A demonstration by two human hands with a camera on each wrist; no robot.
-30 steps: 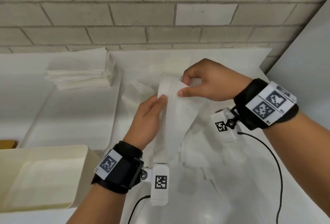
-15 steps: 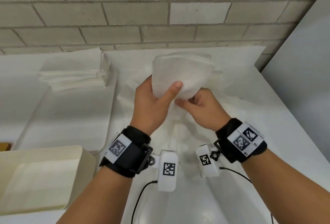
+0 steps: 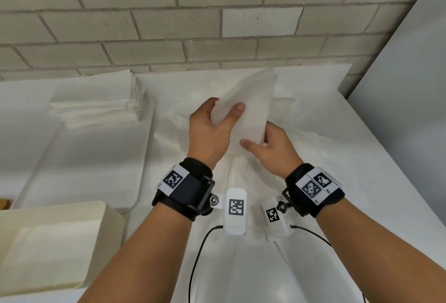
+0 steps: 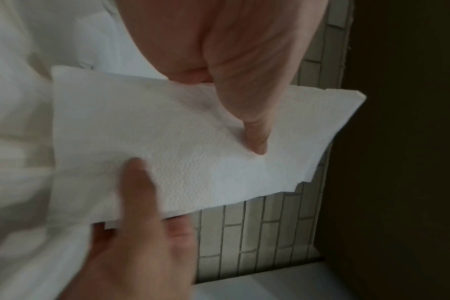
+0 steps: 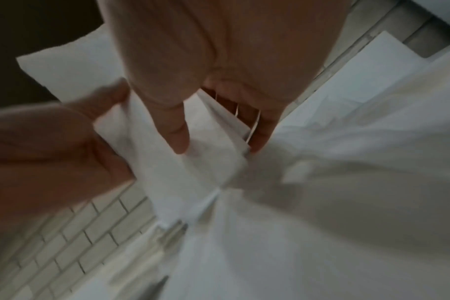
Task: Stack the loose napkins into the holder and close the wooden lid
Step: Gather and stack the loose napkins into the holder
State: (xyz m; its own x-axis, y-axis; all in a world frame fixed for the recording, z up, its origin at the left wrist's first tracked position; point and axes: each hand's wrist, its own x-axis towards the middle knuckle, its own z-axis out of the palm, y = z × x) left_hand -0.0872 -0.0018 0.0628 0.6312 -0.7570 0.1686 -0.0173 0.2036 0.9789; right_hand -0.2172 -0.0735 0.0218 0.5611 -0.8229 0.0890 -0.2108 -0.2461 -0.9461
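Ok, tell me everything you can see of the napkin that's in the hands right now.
The napkin is white, embossed paper, folded into an oblong, and held up off the table, tilted toward the brick wall. The left hand grips its near-left part, thumb pressed flat on its face. The right hand pinches its lower end. Its edges look slightly uneven. More loose white napkins lie beneath it.

The napkin (image 3: 243, 107), earlier hanging open between both hands, is now folded flatter and tilted up toward the wall. The right hand (image 3: 270, 150) has dropped below it, apparently pinching its lower edge, while the left hand (image 3: 210, 133) now grips its side.
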